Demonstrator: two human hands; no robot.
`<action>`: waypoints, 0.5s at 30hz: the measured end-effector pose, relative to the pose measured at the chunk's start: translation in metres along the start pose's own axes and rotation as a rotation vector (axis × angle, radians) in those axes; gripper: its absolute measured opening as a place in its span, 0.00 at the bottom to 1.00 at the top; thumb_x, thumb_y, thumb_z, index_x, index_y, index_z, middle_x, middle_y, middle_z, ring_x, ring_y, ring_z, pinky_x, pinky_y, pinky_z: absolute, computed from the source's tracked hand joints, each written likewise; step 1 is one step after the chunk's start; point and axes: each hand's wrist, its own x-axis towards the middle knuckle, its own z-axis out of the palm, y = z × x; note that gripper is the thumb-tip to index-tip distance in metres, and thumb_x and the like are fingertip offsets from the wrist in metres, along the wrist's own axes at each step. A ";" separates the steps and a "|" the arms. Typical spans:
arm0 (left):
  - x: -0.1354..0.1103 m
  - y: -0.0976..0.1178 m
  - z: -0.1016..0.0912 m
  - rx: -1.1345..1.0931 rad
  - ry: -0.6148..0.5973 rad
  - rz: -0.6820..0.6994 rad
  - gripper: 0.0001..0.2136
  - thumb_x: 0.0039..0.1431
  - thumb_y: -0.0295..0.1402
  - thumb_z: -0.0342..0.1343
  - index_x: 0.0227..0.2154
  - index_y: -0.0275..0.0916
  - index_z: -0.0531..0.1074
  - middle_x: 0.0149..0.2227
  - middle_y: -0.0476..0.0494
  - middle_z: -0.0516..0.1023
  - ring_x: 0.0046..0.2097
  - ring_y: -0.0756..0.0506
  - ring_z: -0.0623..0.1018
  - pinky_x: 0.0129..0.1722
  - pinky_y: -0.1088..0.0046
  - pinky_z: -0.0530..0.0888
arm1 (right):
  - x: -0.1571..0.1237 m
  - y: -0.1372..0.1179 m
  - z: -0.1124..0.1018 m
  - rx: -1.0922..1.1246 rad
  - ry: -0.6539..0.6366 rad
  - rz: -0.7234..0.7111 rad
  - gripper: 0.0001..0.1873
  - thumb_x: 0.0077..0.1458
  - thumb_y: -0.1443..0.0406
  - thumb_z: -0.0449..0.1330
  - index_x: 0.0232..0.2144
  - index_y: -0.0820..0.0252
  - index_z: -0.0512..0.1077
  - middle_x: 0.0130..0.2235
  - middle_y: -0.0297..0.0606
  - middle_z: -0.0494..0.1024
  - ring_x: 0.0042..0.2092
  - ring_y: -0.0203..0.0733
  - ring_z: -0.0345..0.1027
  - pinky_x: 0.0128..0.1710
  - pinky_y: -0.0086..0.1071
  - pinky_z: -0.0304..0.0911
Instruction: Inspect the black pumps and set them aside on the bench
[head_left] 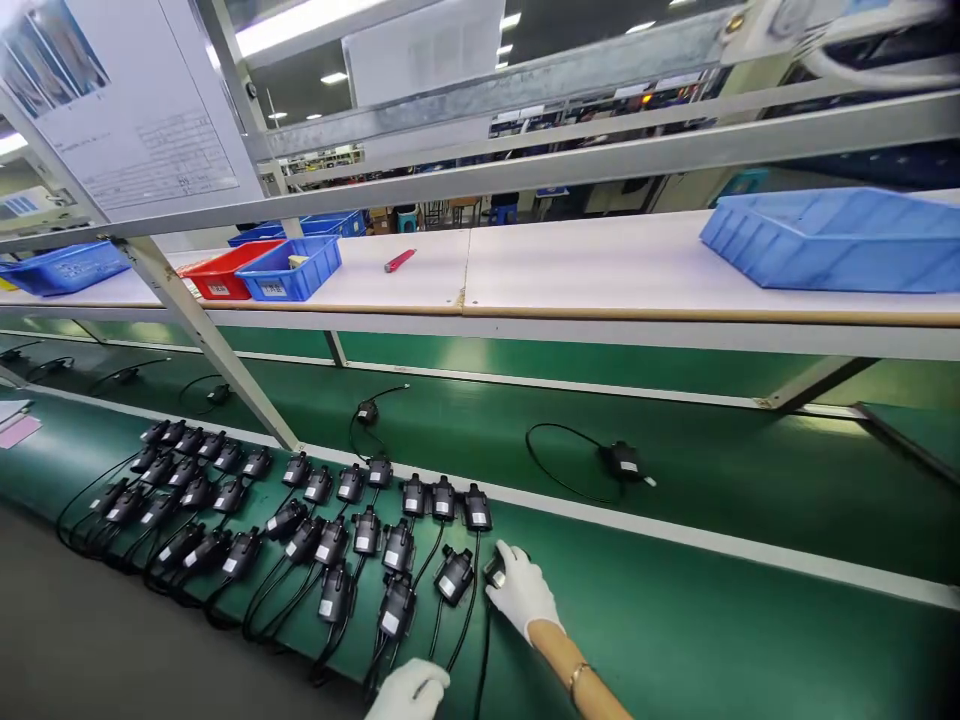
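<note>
One head-worn view — facing forward and down, hands [523,590] near its bottom edge, shelf [585,265] beyond.

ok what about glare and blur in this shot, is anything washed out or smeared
In the head view, the ceiling strip light is blown out white; in the head view, soft glare marks the green panel below the shelf; in the head view, print on the posted sheet is too soft to read, while the black devices look fairly crisp.
</note>
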 end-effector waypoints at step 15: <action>-0.012 0.148 -0.022 -1.029 -0.804 0.221 0.47 0.51 0.73 0.44 0.59 0.39 0.72 0.58 0.35 0.77 0.65 0.30 0.69 0.67 0.44 0.63 | -0.169 -0.109 -0.171 0.124 0.046 -0.607 0.50 0.42 0.64 0.68 0.68 0.52 0.59 0.67 0.48 0.65 0.65 0.62 0.62 0.64 0.54 0.63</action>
